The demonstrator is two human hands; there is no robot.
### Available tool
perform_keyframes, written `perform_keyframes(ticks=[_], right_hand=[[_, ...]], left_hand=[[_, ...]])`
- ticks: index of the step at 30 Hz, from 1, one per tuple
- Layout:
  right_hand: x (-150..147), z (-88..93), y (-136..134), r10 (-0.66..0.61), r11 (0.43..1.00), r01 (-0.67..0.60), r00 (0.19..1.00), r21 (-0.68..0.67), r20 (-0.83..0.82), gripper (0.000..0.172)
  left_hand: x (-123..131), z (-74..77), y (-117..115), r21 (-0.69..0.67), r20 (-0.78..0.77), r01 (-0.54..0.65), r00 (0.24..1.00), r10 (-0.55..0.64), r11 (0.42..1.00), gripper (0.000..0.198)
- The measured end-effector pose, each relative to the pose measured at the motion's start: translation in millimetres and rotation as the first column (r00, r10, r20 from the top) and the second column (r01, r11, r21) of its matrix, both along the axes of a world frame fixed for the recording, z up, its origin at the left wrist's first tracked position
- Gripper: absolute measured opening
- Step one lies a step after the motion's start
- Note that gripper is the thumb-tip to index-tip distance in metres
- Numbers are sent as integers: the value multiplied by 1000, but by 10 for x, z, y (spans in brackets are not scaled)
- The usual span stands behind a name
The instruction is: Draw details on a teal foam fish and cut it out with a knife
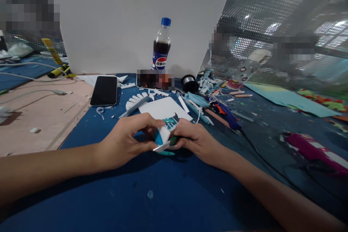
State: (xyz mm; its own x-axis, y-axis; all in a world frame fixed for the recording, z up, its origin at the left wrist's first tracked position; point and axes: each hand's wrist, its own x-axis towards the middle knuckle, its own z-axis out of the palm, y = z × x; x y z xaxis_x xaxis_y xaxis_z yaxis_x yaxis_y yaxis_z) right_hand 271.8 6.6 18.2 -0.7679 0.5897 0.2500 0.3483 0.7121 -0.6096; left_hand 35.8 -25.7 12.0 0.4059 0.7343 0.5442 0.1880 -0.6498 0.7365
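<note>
Between my two hands is a small white and teal foam model (164, 134) with grid-like teal markings on its upper face. My left hand (130, 141) pinches its left side with thumb and fingers. From the right, my right hand (197, 139) grips the other side, its fingers curled round the edge. The fingers hide part of the piece, so I cannot make out its whole shape. Just beyond it lies a white foam sheet (164, 106) on the blue table surface (152, 210).
A cola bottle (162, 49) stands behind a propped phone. Left lies a dark phone (104, 90). To the right are foam scraps (209, 82), a wire spool (189, 83), a blue glue gun (227, 115) with a black cord, and a magenta tool (315, 150). Green paper (290, 99) lies farther right.
</note>
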Motion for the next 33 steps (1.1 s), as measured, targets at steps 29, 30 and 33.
perform_keyframes(ticks=[29, 30, 33], right_hand=[[8, -28, 33, 9, 999, -4, 995, 50, -96, 40], [9, -31, 37, 12, 998, -6, 995, 57, -102, 40], [4, -34, 40, 22, 998, -14, 993, 69, -115, 42]], left_hand=[[-75, -50, -29, 42, -44, 42, 998, -40, 998, 32], [-70, -50, -29, 53, -29, 42, 999, -41, 998, 32], [-57, -52, -27, 88, -5, 28, 1000, -27, 996, 29]])
